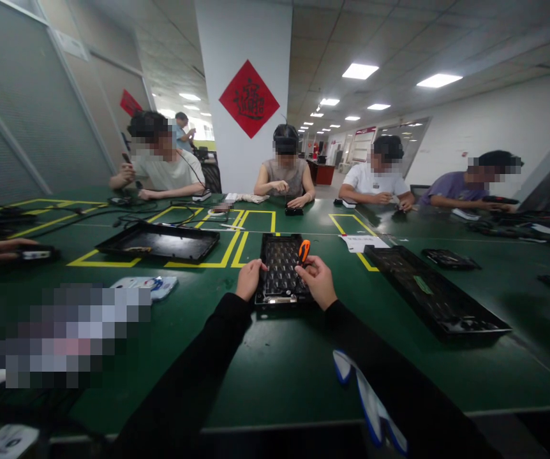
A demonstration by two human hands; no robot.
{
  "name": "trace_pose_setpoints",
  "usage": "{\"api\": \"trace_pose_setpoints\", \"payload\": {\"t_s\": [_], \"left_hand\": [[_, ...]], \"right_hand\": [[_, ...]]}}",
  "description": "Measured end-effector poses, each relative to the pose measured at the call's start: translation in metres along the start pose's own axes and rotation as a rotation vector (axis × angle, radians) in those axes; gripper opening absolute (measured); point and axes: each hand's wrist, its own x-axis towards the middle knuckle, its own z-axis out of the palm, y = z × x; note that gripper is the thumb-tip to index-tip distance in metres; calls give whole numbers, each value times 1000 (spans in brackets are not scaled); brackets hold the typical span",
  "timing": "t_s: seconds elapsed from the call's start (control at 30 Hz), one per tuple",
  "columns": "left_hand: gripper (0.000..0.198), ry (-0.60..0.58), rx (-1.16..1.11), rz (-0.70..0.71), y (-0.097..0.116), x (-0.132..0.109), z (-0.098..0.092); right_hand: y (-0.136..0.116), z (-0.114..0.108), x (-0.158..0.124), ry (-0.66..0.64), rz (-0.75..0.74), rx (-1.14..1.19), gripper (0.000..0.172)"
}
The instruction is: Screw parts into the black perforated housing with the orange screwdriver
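The black perforated plastic panel [281, 264] lies flat on the green table [275, 376], in the middle, close to the near edge where the person sits. The left hand [249, 278] is curled over the left rim of the panel and grips it. The right hand [318, 280] is closed around an orange-handled screwdriver [304, 250], which points down at the right side of the panel; its tip is hidden.

In my judgement the tip could slip and scratch the plastic, or the panel could slide if the left grip is weak.

A wide black tray [157, 242] lies toward the far left, a long black frame [435, 296] toward the right edge, and a white paper sheet [361, 242] beyond the frame. None of them stands between the hands and the panel. Along the far edge sit other persons [284, 178].
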Motion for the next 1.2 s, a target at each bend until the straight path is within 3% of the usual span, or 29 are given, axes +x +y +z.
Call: {"api": "trace_pose_setpoints", "payload": {"t_s": [0.57,0.93,1.2], "left_hand": [[42,0,9,2,-1,0,0],[41,9,-13,-5,-2,0,0],[41,6,-26,7,0,-1,-1]], "right_hand": [[-3,2,1,20,62,113,38],[-1,-2,1,-16,50,137,28],[-4,2,0,21,37,75,31]]}}
